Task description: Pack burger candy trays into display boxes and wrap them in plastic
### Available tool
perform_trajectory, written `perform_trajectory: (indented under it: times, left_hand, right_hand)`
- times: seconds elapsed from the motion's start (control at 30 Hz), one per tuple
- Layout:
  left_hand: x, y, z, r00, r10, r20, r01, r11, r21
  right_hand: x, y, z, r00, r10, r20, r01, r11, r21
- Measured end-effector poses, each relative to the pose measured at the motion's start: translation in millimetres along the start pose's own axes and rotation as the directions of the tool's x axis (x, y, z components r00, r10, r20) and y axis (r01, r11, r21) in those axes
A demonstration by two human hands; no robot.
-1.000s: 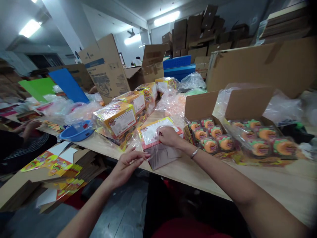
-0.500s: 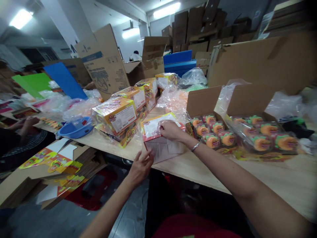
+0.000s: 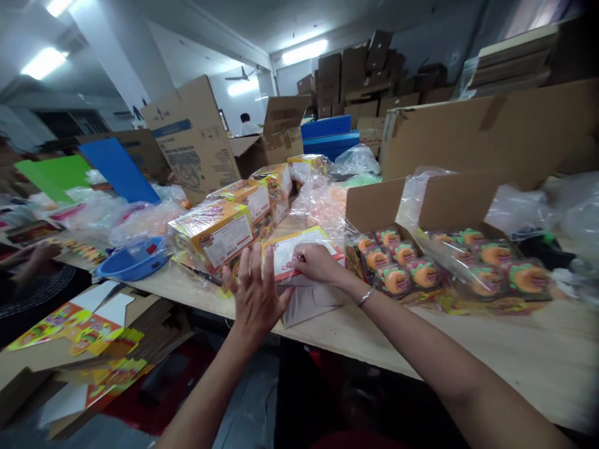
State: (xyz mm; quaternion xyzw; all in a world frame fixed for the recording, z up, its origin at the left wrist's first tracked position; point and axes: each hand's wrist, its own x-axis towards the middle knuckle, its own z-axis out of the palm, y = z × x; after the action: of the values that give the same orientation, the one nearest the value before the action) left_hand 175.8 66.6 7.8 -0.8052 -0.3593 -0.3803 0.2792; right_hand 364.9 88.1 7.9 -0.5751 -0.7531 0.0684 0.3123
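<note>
A printed carton (image 3: 309, 299) with a white label on its top stands at the table's front edge, between my hands. My right hand (image 3: 318, 265) is closed over the top of this carton; what its fingers hold, if anything, is hidden. Fingers spread, my left hand (image 3: 257, 296) is raised at the carton's left side; whether it touches the carton I cannot tell. To the left stand film-wrapped cartons (image 3: 219, 234) in a row. Right of the carton are two open boxes with burger-shaped toys (image 3: 395, 279) under clear plastic.
A blue basin (image 3: 133, 265) lies left on the table (image 3: 374, 337). Flat printed card (image 3: 88, 318) is stacked low at the left. Clear bags (image 3: 321, 202) and large cardboard boxes (image 3: 194, 140) are behind. Another person's hands (image 3: 40, 255) show at far left.
My left hand has risen from the carton's lower front to its upper left side, fingers now spread. My right hand stays closed over the carton's top. The view has tilted upward slightly.
</note>
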Motion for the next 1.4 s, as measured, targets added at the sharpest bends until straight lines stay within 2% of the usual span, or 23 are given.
perform_trajectory:
  times: [0.1, 0.23, 0.33, 0.4, 0.5, 0.57, 0.7, 0.8, 0.9, 0.97, 1.03, 1.13, 1.2, 1.3, 1.4]
  left_hand:
    - [4, 2, 4.1, 0.995, 0.082, 0.048, -0.083, 0.996, 0.016]
    - [5, -8, 7.5, 0.976, 0.208, -0.055, -0.211, 0.976, -0.045]
    - [8, -5, 4.1, 0.966, 0.215, -0.141, -0.231, 0.966, -0.112]
    - [11, 3, 1.3, 0.97, 0.181, -0.162, -0.208, 0.964, -0.166]
    - [10, 16, 1.6, 0.986, 0.127, -0.108, -0.155, 0.936, -0.316]
    - [4, 20, 5.6, 0.99, 0.133, -0.054, -0.143, 0.9, -0.412]
    - [-12, 12, 14.1, 0.99, 0.137, 0.037, -0.1, 0.859, -0.502]
    - [-17, 3, 15.6, 0.98, 0.172, 0.098, -0.094, 0.84, -0.534]
    - [-16, 0, 15.1, 0.966, 0.229, 0.116, -0.129, 0.824, -0.552]
    - [-15, 1, 15.0, 0.961, 0.244, 0.128, -0.134, 0.819, -0.557]
    - [-16, 1, 15.4, 0.956, 0.259, 0.138, -0.14, 0.816, -0.561]
    - [-17, 0, 16.4, 0.948, 0.286, 0.143, -0.162, 0.815, -0.557]
    - [-18, -1, 16.6, 0.944, 0.298, 0.139, -0.176, 0.815, -0.552]
    - [-17, -3, 16.4, 0.944, 0.305, 0.122, -0.19, 0.81, -0.555]
    - [-17, -5, 17.0, 0.937, 0.326, 0.123, -0.211, 0.812, -0.545]
  right_hand:
    - [1, 0, 1, 1.0, 0.003, -0.005, -0.003, 1.0, 0.006]
    - [0, -2, 0, 1.0, 0.017, -0.008, -0.017, 1.0, 0.02]
    - [-1, -4, -1, 0.999, 0.046, 0.007, -0.047, 0.998, 0.036]
    - [-2, -6, -1, 0.997, 0.077, 0.016, -0.078, 0.996, 0.034]
    - [-1, -7, 2, 0.991, 0.133, -0.012, -0.134, 0.99, -0.048]
    - [0, -7, 5, 0.985, 0.166, -0.039, -0.169, 0.979, -0.115]
    - [3, 0, 4, 0.99, 0.137, -0.015, -0.138, 0.982, -0.128]
    - [-6, 10, -9, 0.999, 0.023, -0.036, -0.024, 1.0, -0.007]
    - [-26, 17, -25, 0.982, -0.06, -0.178, 0.096, 0.975, 0.199]
    - [-39, 16, -33, 0.966, 0.002, -0.258, 0.087, 0.94, 0.33]
    - [-46, 11, -36, 0.952, 0.156, -0.263, -0.014, 0.881, 0.473]
    - [-44, 5, -37, 0.907, 0.402, -0.124, -0.215, 0.698, 0.683]
    - [-44, 6, -39, 0.887, 0.455, -0.078, -0.256, 0.627, 0.736]
    - [-59, 16, -42, 0.889, 0.436, -0.139, -0.211, 0.66, 0.721]
    - [-87, 31, -33, 0.888, 0.435, -0.151, -0.215, 0.683, 0.698]
